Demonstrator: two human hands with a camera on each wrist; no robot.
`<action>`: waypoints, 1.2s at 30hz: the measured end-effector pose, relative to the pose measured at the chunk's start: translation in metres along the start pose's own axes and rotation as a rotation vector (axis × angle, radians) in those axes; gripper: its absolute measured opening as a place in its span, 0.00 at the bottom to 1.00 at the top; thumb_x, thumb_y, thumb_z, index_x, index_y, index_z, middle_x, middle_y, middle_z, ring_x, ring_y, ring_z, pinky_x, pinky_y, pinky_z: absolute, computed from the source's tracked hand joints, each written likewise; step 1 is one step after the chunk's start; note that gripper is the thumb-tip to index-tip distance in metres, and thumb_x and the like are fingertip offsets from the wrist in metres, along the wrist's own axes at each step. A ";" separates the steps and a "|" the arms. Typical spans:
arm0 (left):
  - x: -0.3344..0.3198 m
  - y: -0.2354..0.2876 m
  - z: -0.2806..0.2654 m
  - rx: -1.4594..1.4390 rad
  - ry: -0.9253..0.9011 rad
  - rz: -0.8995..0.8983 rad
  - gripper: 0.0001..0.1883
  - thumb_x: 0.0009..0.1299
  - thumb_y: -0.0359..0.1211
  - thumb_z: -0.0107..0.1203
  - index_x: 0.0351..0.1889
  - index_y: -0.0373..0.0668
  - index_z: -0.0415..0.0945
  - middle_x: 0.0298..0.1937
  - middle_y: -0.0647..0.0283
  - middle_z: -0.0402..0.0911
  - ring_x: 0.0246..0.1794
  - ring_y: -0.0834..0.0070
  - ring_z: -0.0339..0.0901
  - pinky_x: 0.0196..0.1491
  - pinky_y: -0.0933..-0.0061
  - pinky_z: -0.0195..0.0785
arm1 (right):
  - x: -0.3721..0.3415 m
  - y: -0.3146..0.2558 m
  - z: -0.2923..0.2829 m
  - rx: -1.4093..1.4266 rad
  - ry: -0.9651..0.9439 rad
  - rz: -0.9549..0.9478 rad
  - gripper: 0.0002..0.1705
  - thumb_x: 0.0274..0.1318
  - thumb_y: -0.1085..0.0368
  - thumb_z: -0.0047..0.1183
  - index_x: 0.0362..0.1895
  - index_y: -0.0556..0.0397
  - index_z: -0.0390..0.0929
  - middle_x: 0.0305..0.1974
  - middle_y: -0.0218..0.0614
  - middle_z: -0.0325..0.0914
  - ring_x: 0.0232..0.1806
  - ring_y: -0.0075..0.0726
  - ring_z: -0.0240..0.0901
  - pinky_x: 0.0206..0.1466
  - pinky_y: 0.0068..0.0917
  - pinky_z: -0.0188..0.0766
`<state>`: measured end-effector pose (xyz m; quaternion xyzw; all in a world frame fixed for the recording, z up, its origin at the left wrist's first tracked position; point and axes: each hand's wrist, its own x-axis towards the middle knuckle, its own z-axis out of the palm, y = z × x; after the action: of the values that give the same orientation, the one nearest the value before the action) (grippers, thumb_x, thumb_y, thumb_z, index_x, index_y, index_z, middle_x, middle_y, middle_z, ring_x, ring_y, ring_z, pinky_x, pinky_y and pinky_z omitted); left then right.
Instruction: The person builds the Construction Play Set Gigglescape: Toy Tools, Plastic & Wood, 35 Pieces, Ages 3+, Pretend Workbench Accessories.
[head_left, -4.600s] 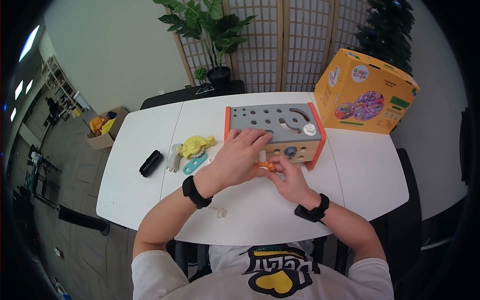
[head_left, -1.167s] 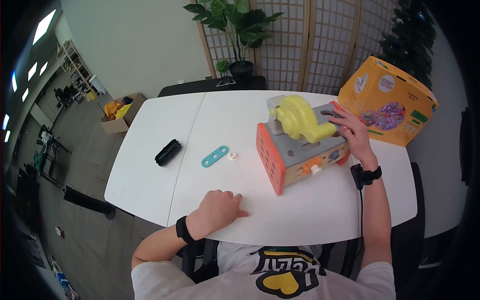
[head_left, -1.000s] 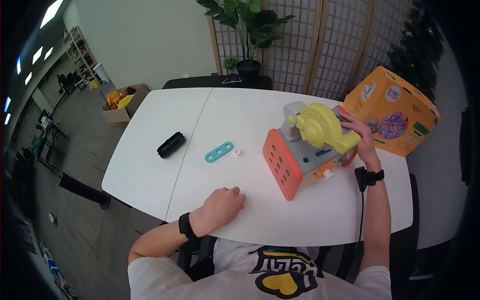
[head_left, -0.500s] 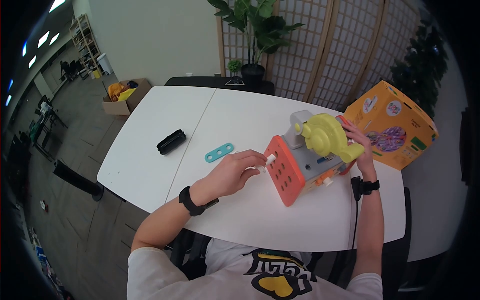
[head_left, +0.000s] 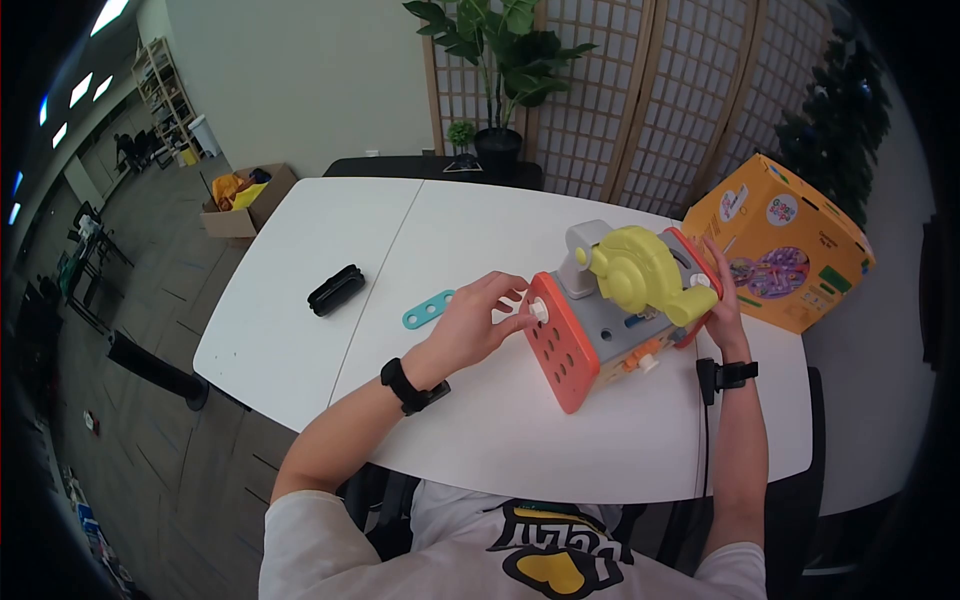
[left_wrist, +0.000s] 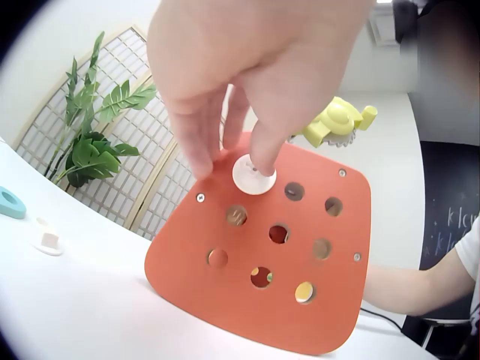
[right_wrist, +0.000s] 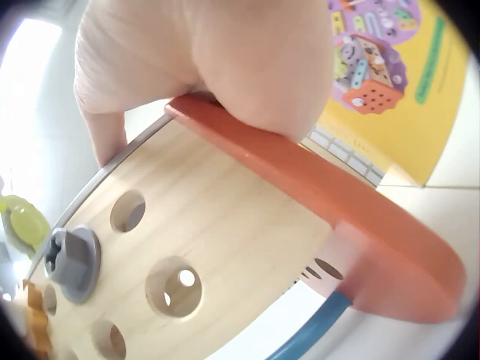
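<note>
The wood-sided toy box with a grey top and red end panel stands angled on the white table. My left hand is at that panel, its thumb pressing a white round piece seated in an upper hole; the other fingers extend beside the panel's edge. My right hand holds the box's far red end, the palm over its edge; some fingertips are hidden. A yellow-green toy saw on a grey mount stands on top. Orange and white pieces are on the wooden side.
A teal strip with holes lies left of my left hand, with a small white piece near it in the left wrist view. Farther left is a black case. A yellow carton stands behind the box at the right.
The saw and mount now stand on the box, which has been turned. My left hand has brought a white piece to the end panel, where it now sits in a hole. My right hand has shifted slightly.
</note>
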<state>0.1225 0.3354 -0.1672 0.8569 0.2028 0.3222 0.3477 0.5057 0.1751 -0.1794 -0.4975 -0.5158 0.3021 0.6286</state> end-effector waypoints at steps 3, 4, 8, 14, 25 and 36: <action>0.003 -0.005 0.002 0.049 -0.067 -0.076 0.16 0.70 0.31 0.67 0.54 0.37 0.80 0.48 0.56 0.87 0.46 0.66 0.86 0.48 0.68 0.82 | -0.016 0.033 -0.032 0.256 -0.034 0.237 0.48 0.62 0.50 0.63 0.79 0.52 0.56 0.77 0.40 0.60 0.78 0.42 0.55 0.79 0.41 0.54; 0.004 -0.006 0.004 0.038 -0.066 -0.051 0.16 0.70 0.31 0.67 0.53 0.37 0.80 0.46 0.56 0.87 0.45 0.66 0.86 0.48 0.69 0.82 | -0.020 0.044 -0.038 0.290 -0.041 0.265 0.48 0.63 0.47 0.63 0.79 0.52 0.56 0.77 0.39 0.60 0.78 0.42 0.55 0.78 0.41 0.54; 0.001 -0.011 0.005 -0.009 -0.013 -0.015 0.13 0.73 0.31 0.65 0.52 0.36 0.81 0.42 0.58 0.88 0.41 0.68 0.86 0.47 0.72 0.81 | -0.021 0.044 -0.053 0.113 -0.120 0.245 0.50 0.65 0.35 0.59 0.78 0.55 0.58 0.74 0.38 0.64 0.77 0.39 0.56 0.76 0.38 0.55; 0.003 -0.025 0.005 -0.166 0.087 -0.170 0.10 0.79 0.29 0.56 0.53 0.32 0.79 0.39 0.59 0.87 0.38 0.76 0.85 0.44 0.74 0.79 | -0.010 -0.016 -0.026 -0.599 -0.147 0.217 0.47 0.70 0.29 0.46 0.69 0.61 0.70 0.51 0.39 0.81 0.56 0.33 0.74 0.62 0.31 0.69; 0.031 -0.039 0.003 -0.146 0.066 -0.285 0.16 0.83 0.38 0.50 0.48 0.31 0.78 0.35 0.58 0.86 0.29 0.77 0.81 0.35 0.73 0.75 | 0.021 -0.079 0.025 -0.716 -0.126 0.472 0.47 0.72 0.26 0.34 0.64 0.61 0.72 0.43 0.42 0.82 0.36 0.29 0.83 0.31 0.23 0.80; 0.026 -0.055 0.025 -0.095 -0.016 -0.505 0.19 0.84 0.40 0.46 0.45 0.31 0.80 0.32 0.59 0.84 0.28 0.76 0.80 0.36 0.69 0.74 | 0.050 -0.044 0.010 -0.462 -0.118 0.633 0.44 0.66 0.35 0.58 0.57 0.72 0.78 0.47 0.47 0.85 0.42 0.28 0.84 0.40 0.18 0.79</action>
<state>0.1518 0.3759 -0.2105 0.7641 0.3924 0.2275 0.4587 0.5045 0.2091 -0.1215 -0.7422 -0.4265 0.3848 0.3451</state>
